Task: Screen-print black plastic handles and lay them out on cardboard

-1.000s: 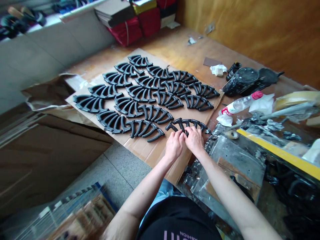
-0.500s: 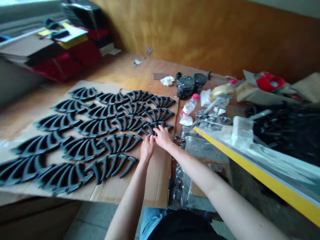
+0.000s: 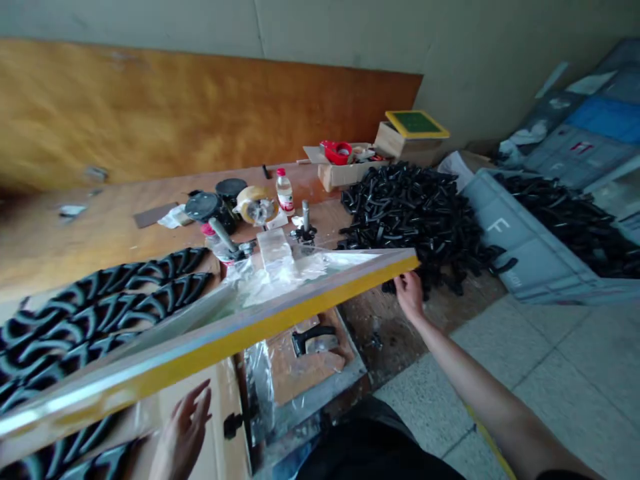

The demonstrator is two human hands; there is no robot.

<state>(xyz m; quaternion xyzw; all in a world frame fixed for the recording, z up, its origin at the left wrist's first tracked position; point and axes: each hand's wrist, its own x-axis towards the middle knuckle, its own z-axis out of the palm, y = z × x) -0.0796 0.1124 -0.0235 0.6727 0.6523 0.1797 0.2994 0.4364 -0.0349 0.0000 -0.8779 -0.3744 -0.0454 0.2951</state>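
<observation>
My right hand (image 3: pixel 411 295) is at the near edge of a heaped pile of black curved plastic parts (image 3: pixel 395 207), just below the right corner of a yellow-edged screen frame (image 3: pixel 280 323). Its fingers are drawn together beside dark parts; what lies between them is hidden. Lower left, my left hand (image 3: pixel 186 427) hangs open with fingers spread, holding nothing, over the cardboard sheet (image 3: pixel 223 407). Rows of similar black curved parts (image 3: pixel 140 297) lie on that sheet, partly covered from view by the raised, tilted frame. Under the frame, a black part (image 3: pixel 314 335) rests on a flat board.
A clear bottle with a red cap (image 3: pixel 285 192), black tubs (image 3: pixel 204 207) and a tape roll (image 3: pixel 257 203) stand behind the frame. Farther right are an open carton (image 3: pixel 333 175) with a red tape dispenser and a grey crate (image 3: pixel 520 247) full of black parts.
My view has swung right. My hands have parted: the right has left the laid-out rows for the pile, while the left has opened away from the parts it was touching.
</observation>
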